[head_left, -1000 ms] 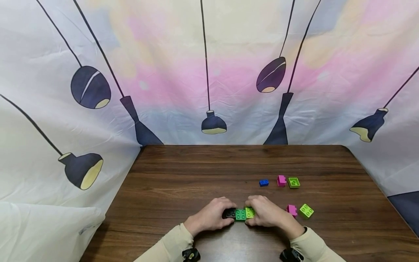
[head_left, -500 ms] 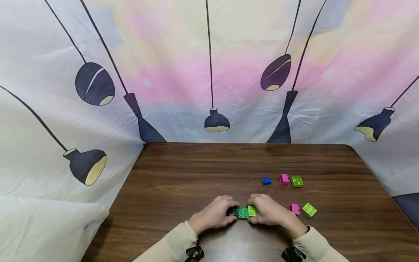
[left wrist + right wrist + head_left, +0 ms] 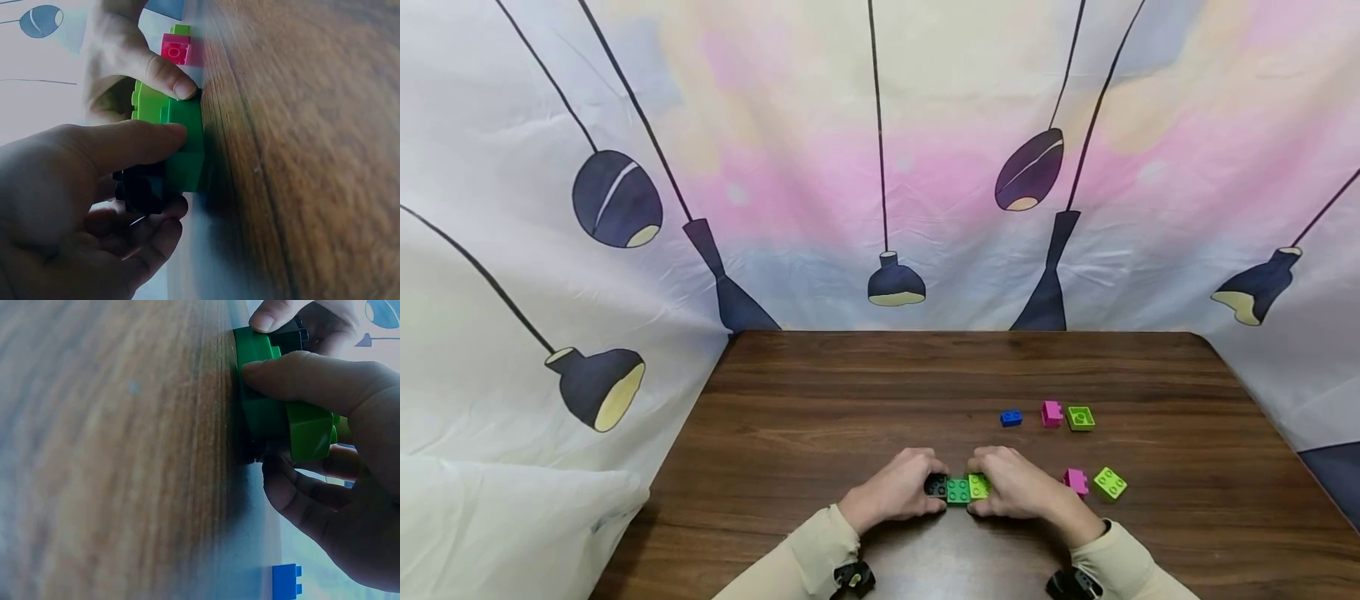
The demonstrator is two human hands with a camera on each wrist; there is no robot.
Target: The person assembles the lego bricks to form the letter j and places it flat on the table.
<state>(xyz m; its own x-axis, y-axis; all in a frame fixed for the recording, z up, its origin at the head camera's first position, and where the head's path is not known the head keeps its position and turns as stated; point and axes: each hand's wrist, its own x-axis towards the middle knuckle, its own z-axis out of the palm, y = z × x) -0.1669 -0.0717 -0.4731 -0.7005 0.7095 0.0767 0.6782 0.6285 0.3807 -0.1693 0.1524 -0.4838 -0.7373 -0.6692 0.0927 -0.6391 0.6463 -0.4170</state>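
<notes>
Left hand (image 3: 898, 487) and right hand (image 3: 1011, 483) grip a green plastic brick (image 3: 958, 492). A black plastic brick (image 3: 936, 486) and lime brick (image 3: 978, 486) top it.

Sleeves (image 3: 816, 548) are cream; wrist devices (image 3: 855, 577) (one each) black.

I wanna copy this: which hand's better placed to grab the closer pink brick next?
Probably the right hand: the closer pink brick is by its wrist; the left hand is farther. Both grip bricks.

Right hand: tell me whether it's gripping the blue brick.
No, the right hand grips the joined bricks, and the blue brick lies apart on the table.
</notes>
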